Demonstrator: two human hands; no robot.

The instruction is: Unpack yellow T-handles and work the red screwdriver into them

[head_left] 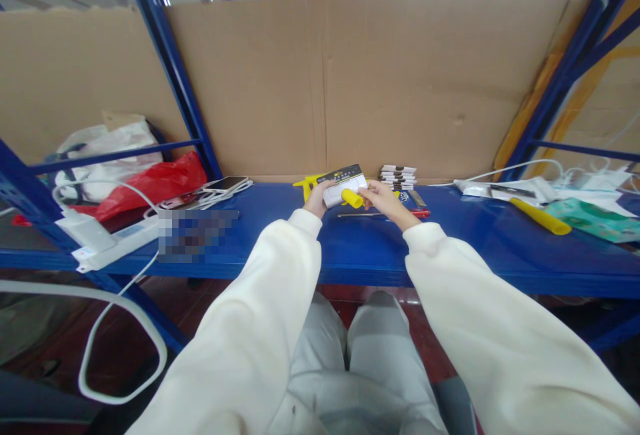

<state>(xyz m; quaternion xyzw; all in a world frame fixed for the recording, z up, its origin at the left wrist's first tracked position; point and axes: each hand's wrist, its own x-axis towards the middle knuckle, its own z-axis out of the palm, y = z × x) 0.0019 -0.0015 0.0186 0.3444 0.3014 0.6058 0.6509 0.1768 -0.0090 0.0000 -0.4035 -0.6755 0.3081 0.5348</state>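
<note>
Holding the box (341, 178) between them, the left hand (316, 199) and right hand (379, 198) are closed on its ends. The yellow tube (353, 198) is before the box.

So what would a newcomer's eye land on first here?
Probably the bright yellow cylinder at centre, against a black-and-white box between the left hand and right hand. Next, the crumpled red bag at left, then the yellow tube at right.

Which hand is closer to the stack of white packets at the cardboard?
Right. The right hand is just in front of the stack of white packets; the left hand is farther left, at the far side of the black-and-white box.
</note>
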